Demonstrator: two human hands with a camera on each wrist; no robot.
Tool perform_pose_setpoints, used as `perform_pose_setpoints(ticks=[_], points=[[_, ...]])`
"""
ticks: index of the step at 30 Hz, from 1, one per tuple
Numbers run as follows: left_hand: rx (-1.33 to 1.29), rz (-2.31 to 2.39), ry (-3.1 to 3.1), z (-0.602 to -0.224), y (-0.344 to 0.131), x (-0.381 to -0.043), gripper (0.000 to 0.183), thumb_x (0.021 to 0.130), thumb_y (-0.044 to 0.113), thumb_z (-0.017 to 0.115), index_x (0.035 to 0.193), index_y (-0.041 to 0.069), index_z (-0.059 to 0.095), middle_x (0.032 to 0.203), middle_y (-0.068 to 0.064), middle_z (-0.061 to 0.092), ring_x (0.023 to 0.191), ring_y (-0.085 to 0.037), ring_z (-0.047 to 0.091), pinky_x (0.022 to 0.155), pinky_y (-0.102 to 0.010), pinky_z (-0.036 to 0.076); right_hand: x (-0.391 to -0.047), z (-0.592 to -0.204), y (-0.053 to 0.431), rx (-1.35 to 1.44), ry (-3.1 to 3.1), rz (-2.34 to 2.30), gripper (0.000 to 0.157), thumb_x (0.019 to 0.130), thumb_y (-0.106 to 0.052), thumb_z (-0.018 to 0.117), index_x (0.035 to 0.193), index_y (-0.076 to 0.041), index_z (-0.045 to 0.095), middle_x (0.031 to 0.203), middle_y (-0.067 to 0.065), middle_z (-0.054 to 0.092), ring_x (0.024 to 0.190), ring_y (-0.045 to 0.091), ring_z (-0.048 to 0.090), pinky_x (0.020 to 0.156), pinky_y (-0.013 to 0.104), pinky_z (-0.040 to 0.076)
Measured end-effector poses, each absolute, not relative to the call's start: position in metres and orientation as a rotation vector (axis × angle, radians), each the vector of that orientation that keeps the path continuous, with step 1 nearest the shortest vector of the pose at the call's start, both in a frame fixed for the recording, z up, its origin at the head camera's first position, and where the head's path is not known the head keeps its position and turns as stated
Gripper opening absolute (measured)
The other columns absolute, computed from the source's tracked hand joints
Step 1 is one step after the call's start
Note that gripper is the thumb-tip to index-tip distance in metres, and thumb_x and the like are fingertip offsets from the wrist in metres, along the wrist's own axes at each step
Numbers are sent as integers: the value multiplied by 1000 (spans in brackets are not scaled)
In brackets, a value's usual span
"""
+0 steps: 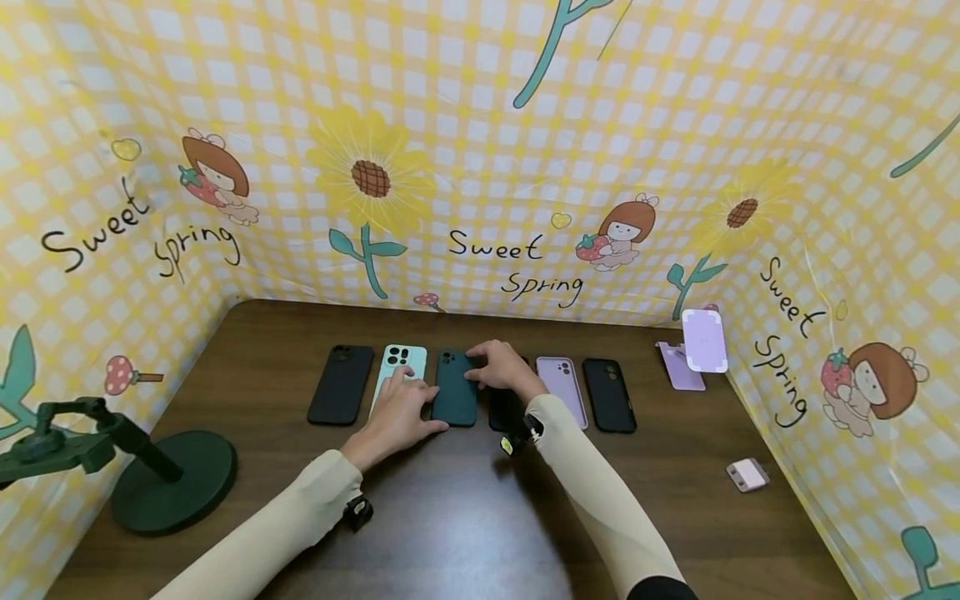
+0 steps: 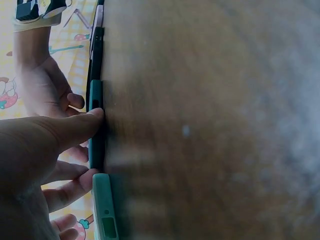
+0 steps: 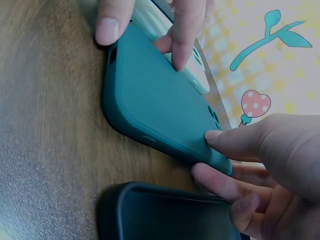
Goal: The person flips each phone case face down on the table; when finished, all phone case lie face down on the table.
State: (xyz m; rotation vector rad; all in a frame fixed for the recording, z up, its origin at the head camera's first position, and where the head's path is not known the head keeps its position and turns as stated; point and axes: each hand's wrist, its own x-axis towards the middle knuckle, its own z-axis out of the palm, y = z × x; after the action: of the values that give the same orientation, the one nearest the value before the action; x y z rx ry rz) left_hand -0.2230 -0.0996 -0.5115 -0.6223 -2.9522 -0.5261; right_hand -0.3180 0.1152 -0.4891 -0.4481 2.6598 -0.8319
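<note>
A dark teal phone case (image 1: 455, 404) lies back side up in the middle of a row of phone cases. My left hand (image 1: 397, 417) holds its near left corner, thumb at the bottom edge by the port cutout and a fingertip along the left side. At the far right corner my right hand (image 1: 506, 371) grips it, thumb (image 3: 225, 142) on the back and fingers at the side edge. A mint case (image 1: 392, 358) sits just left, partly covered by my left hand. Under my right wrist is a black case (image 3: 170, 215), its hollow inside facing up.
A black case (image 1: 341, 386) is at the row's left end; a lilac case (image 1: 561, 385) and another black case (image 1: 609, 396) are on the right. A dark green stand (image 1: 176, 483) occupies the left. Rightward are a purple folding stand (image 1: 705, 340) and a white charger plug (image 1: 747, 474).
</note>
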Motion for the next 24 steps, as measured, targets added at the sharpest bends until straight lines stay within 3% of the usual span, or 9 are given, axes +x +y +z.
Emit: perform_pose_setpoints(ticks=[6, 11, 13, 14, 19, 24], points=[[-625, -510, -2974, -509, -99, -224, 66, 81, 49, 85, 131, 8, 72, 118, -7, 73, 131, -36, 43, 95, -47, 40, -318, -490, 115, -463, 2663, -815, 48, 97, -22, 74, 141, -9, 62, 148, 15, 58, 76, 16, 75, 85, 36, 60], [-610, -502, -2991, -508, -99, -221, 68, 81, 47, 86, 134, 9, 70, 116, -6, 70, 110, -30, 43, 85, -41, 36, -318, -488, 123, -625, 2722, -824, 49, 97, -24, 73, 143, -11, 62, 145, 11, 62, 123, 27, 66, 107, 45, 52], [-608, -526, -2986, -508, -97, -217, 70, 80, 47, 87, 137, 11, 68, 112, -5, 67, 100, -26, 39, 81, -39, 33, -317, -487, 133, -698, 2742, -840, 48, 97, -26, 73, 142, -11, 62, 143, 10, 63, 129, 28, 61, 108, 46, 50], [-612, -550, -2983, -509, -96, -215, 70, 80, 47, 87, 138, 12, 67, 111, -5, 65, 98, -25, 37, 80, -38, 31, -317, -486, 140, -718, 2739, -858, 47, 98, -25, 72, 142, -11, 63, 142, 9, 63, 123, 28, 63, 104, 46, 52], [-673, -703, -2962, -509, -88, -206, 66, 83, 43, 85, 140, 16, 66, 117, -6, 63, 106, -27, 39, 84, -42, 30, -317, -487, 179, -688, 2745, -876, 38, 100, -19, 69, 137, -11, 67, 138, 9, 66, 114, 28, 67, 99, 46, 54], [-747, -742, -2932, -503, -79, -209, 56, 88, 40, 82, 138, 21, 67, 127, -7, 62, 121, -32, 40, 91, -48, 32, -319, -486, 203, -644, 2793, -834, 33, 101, -6, 60, 132, -8, 70, 142, 13, 64, 135, 35, 57, 115, 57, 40]])
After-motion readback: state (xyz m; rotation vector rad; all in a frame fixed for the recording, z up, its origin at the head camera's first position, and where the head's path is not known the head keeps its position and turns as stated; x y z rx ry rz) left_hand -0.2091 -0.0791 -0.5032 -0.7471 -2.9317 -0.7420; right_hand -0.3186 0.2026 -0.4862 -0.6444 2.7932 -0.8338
